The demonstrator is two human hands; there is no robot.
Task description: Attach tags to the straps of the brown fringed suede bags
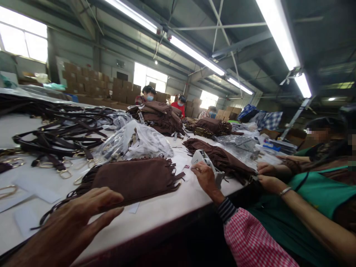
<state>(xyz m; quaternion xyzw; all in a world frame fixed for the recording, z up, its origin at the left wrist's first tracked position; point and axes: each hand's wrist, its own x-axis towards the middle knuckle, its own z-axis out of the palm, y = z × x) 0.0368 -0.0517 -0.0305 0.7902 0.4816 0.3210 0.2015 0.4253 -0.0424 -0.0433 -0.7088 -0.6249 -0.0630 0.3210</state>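
Observation:
My left hand lies flat near the table's front edge, fingers stretched out, its tips on the near edge of a brown suede fringed bag. My right hand, in a pink checked sleeve, is closed round a white tagging gun just right of that bag. A second brown fringed bag lies beyond the gun.
Dark straps with gold rings and clear plastic bags cover the white table. Piles of brown bags sit further back. A co-worker in green on my right holds the second bag's edge. Cardboard boxes line the far wall.

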